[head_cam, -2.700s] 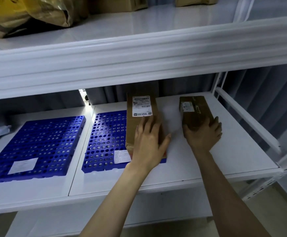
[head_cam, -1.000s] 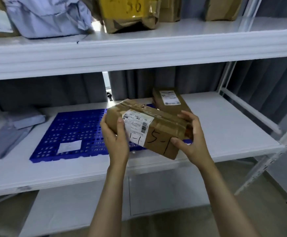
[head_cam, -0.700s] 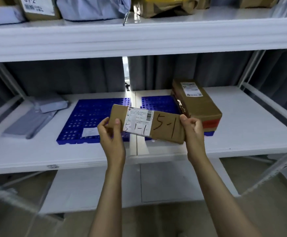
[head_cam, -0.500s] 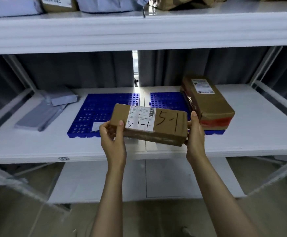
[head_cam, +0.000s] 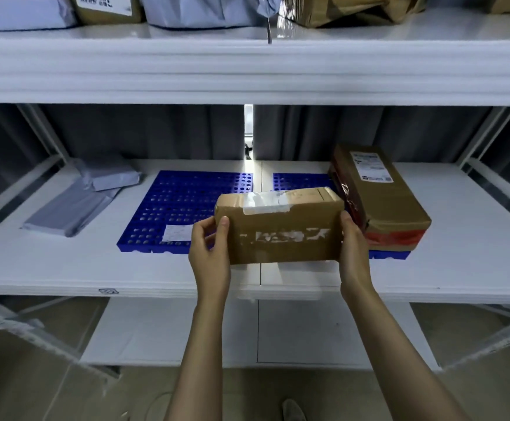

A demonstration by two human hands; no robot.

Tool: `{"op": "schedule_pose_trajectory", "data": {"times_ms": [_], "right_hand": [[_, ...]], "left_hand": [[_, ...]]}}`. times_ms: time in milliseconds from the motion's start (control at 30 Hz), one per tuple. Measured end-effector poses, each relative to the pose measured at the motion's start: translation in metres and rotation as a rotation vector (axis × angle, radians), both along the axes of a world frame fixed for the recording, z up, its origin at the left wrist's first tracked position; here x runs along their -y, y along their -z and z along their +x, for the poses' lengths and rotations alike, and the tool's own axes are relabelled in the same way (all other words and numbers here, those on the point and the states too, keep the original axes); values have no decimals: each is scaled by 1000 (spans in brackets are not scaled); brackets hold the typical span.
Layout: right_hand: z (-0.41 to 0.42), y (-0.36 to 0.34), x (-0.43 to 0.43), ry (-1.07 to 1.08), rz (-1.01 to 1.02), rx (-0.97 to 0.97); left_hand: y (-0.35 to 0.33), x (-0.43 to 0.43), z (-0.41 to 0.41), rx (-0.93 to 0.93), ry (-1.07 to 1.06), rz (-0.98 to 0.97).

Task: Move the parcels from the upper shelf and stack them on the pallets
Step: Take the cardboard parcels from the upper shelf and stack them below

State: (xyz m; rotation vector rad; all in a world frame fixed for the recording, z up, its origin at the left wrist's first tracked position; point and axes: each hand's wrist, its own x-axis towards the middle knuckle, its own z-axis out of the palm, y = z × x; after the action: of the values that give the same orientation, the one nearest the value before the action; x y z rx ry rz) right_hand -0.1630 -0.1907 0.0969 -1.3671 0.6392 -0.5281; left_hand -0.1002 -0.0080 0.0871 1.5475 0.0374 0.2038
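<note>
I hold a brown cardboard parcel [head_cam: 281, 226] in the air in front of the middle shelf, its taped side facing me. My left hand [head_cam: 209, 250] grips its left end and my right hand [head_cam: 352, 247] grips its right end. Behind it, a larger brown parcel [head_cam: 378, 196] with red tape lies on the right blue pallet [head_cam: 299, 180]. The left blue pallet [head_cam: 184, 208] carries only a white label. More parcels [head_cam: 202, 10], grey bags and brown boxes, sit on the upper shelf [head_cam: 247, 71].
Grey plastic mailers [head_cam: 77, 202] lie at the left of the middle shelf [head_cam: 35, 268]. White upright posts stand at both shelf ends. A lower shelf [head_cam: 171, 332] sits below, and a dark curtain hangs behind.
The held parcel has been rotated so its labelled, handwritten face turned away and the taped side faces me. The view has shifted left and closer to the shelf.
</note>
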Motion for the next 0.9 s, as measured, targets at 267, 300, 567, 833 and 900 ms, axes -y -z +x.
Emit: {"op": "schedule_pose_trajectory", "data": {"times_ms": [267,300,567,833,900], "right_hand": [[21,-2,17,-104,-63,4],[24,1,19,-104,-70,2],[40,16,33,-141,-207,-23],[52,19,46,-106,-413,-42],[56,20,48,-123,-462,-42]], "left_hand": [[1,16,19,-33,-102,-83],[4,15,22,-31,-95,-84],[22,27,34,50,-52,9],[29,46,43,66,-48,35],[26,51,46,26,-84,9]]}}
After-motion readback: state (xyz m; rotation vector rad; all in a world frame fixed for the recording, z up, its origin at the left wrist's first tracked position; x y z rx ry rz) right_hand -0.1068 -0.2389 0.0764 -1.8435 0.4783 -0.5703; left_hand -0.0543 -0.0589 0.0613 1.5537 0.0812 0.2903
